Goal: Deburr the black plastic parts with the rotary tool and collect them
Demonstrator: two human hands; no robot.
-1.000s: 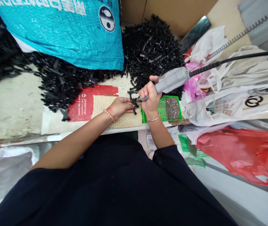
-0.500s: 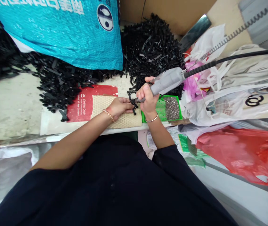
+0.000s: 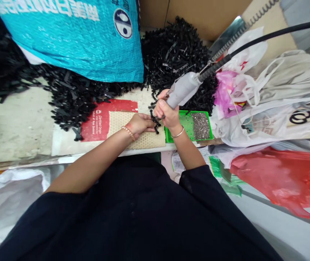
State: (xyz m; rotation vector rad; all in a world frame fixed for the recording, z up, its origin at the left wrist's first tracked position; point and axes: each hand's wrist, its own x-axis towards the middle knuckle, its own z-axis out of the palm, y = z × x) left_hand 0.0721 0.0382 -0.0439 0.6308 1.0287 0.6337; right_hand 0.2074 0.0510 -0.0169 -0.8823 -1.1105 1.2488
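Observation:
My right hand is wrapped round a grey electric screwdriver, which hangs from a coiled cord and is tilted with its tip down to the left. In my left hand the fingertips pinch a small black plastic part over the tan honeycomb-patterned mat. The screwdriver's tip is at that part; my right fingers partly hide the contact. Just right of the mat lies a green perforated tray with many small screws heaped at its right end.
Black plastic parts lie heaped at the back and left. A blue woven sack rests on the left heap. Plastic bags crowd the right side, and a red bag hangs at the front right.
The screwdriver has swung to a steeper angle, its rear end moving left, and my right hand has turned with it. My left hand keeps its grip on the black part.

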